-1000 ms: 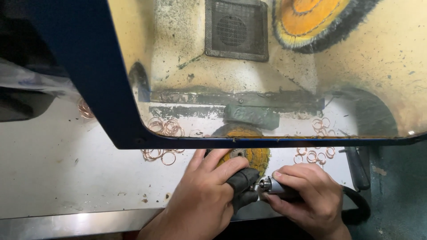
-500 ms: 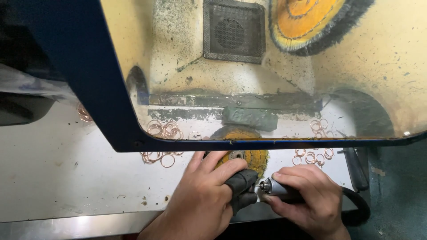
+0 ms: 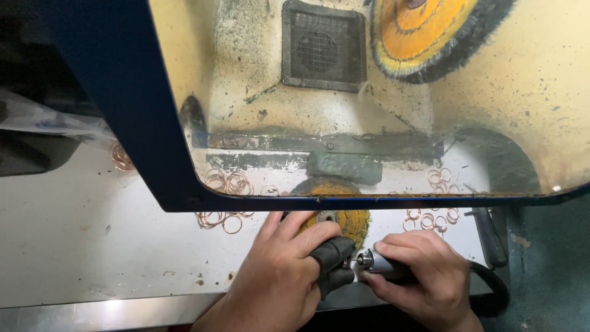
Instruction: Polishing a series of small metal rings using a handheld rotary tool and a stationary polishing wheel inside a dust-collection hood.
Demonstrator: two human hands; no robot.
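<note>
Gripping a dark cloth pad [image 3: 332, 261], the left hand [image 3: 279, 276] stays curled, while the right hand [image 3: 424, 280] clasps a rotary tool [image 3: 375, 261].

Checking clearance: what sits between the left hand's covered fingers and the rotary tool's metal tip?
In the head view, nothing separate shows: the tool tip meets the dark-covered fingers.

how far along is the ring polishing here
Done: cannot tell; no finished pile stands apart. In hand: the left hand, fingertips in dark covers, holds something at the tip of the rotary handpiece gripped by the right hand. Left: loose copper rings lie scattered left, more rings right.
</note>
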